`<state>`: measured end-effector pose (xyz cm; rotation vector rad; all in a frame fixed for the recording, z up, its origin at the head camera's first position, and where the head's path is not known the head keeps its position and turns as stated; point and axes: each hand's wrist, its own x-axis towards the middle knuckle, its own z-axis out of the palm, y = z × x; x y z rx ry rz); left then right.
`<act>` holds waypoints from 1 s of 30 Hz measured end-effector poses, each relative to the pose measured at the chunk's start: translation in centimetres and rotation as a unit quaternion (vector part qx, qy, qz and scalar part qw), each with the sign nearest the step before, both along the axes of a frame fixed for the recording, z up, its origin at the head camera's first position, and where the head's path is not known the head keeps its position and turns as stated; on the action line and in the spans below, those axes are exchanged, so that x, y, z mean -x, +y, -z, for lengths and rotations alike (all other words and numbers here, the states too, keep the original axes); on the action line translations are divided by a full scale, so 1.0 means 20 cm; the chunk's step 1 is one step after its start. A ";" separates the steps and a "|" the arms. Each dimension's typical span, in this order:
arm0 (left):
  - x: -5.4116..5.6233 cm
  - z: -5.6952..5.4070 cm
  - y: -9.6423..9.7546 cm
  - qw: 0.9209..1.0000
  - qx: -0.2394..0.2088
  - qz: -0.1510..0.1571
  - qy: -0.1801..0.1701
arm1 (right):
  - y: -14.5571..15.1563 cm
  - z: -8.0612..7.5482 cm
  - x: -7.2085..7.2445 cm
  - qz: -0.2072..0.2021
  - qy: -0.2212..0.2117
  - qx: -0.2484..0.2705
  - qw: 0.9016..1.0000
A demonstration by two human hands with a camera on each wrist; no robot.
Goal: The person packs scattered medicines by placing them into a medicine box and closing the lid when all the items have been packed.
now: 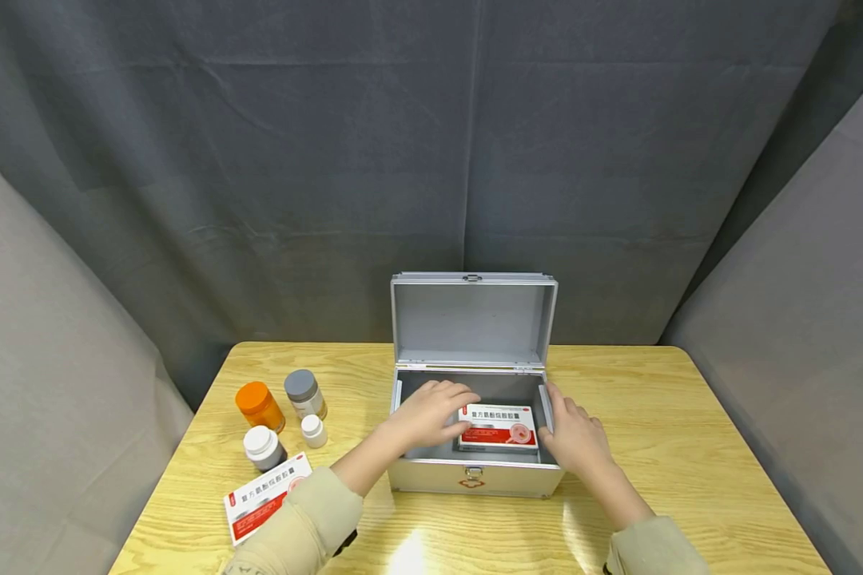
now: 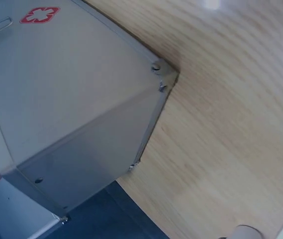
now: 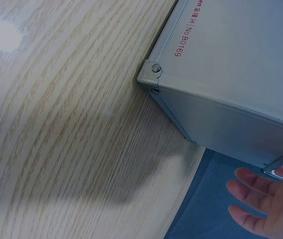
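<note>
An aluminium first-aid case (image 1: 475,479) stands on the table with its lid (image 1: 475,323) raised. Inside it, toward the front right, lies a white and red medicine box (image 1: 499,415) with its printed face up. My left hand (image 1: 431,415) reaches over the case's left side, fingers loosely bent and thumb at the box's left end; whether they touch cannot be told. At the case's right rim is my right hand (image 1: 578,435), its thumb by the inner edge. The right wrist view shows that hand's loosely spread fingers (image 3: 253,194) outside the case wall.
To the left stand an orange-capped bottle (image 1: 260,406), a grey-capped bottle (image 1: 305,393), a small white bottle (image 1: 314,431) and a white-capped dark bottle (image 1: 264,447). Another medicine box (image 1: 255,507) lies in front of them, partly behind the left sleeve. Grey cloth (image 1: 431,160) hangs behind the table.
</note>
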<state>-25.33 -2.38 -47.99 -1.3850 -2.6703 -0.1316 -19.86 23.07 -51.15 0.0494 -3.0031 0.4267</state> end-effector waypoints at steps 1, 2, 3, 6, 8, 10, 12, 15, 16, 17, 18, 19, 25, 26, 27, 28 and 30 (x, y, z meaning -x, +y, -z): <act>0.00 0.00 -0.01 1.000 -0.005 -0.004 0.000 | 0.00 0.00 0.00 0.000 0.000 0.000 1.000; -0.01 0.00 -0.02 1.000 -0.009 -0.007 0.001 | 0.00 0.00 0.00 0.000 0.000 0.000 1.000; -0.02 0.00 -0.03 1.000 -0.013 -0.010 0.002 | 0.00 0.00 0.00 0.000 0.000 0.001 1.000; -0.04 0.00 -0.06 0.999 -0.030 -0.016 0.013 | 0.00 -0.01 0.00 0.000 -0.001 0.003 1.000; -0.05 0.01 -0.08 0.998 -0.048 -0.018 0.019 | 0.00 -0.01 0.00 0.000 -0.002 0.005 1.000; -0.06 0.01 -0.10 0.997 -0.064 -0.020 0.024 | 0.00 -0.01 0.00 0.001 -0.003 0.005 1.000; -0.07 0.01 -0.12 0.996 -0.079 -0.023 0.026 | 0.00 -0.01 0.00 0.001 -0.003 0.005 1.000; -0.08 0.01 -0.16 0.994 -0.100 -0.027 0.028 | 0.00 -0.01 0.00 0.000 -0.002 0.006 1.000; -0.09 0.01 -0.17 0.993 -0.107 -0.028 0.030 | 0.00 -0.01 0.00 0.000 -0.001 0.007 1.000; -0.09 0.01 -0.18 0.993 -0.113 -0.029 0.033 | 0.00 -0.01 0.00 0.000 0.000 0.008 1.000; -0.10 0.01 -0.20 0.992 -0.121 -0.029 0.035 | 0.00 -0.01 0.00 0.000 0.000 0.009 1.000; -0.10 0.01 -0.21 0.990 -0.129 -0.029 0.038 | 0.00 -0.01 0.00 0.000 0.000 0.010 1.000; -0.13 0.04 -0.29 0.983 -0.168 -0.049 0.048 | 0.00 -0.01 0.00 0.000 -0.002 0.012 1.000; -0.14 0.04 -0.30 0.982 -0.173 -0.056 0.048 | 0.00 -0.01 0.00 0.000 -0.004 0.012 1.000; -0.14 0.04 -0.31 0.981 -0.178 -0.063 0.048 | 0.00 -0.01 0.00 0.000 -0.004 0.013 1.000; -0.14 0.05 -0.33 0.979 -0.184 -0.069 0.049 | 0.00 -0.01 0.00 0.000 -0.004 0.013 1.000; -0.15 0.06 -0.36 0.976 -0.195 -0.079 0.052 | 0.00 -0.01 0.00 -0.001 -0.005 0.014 1.000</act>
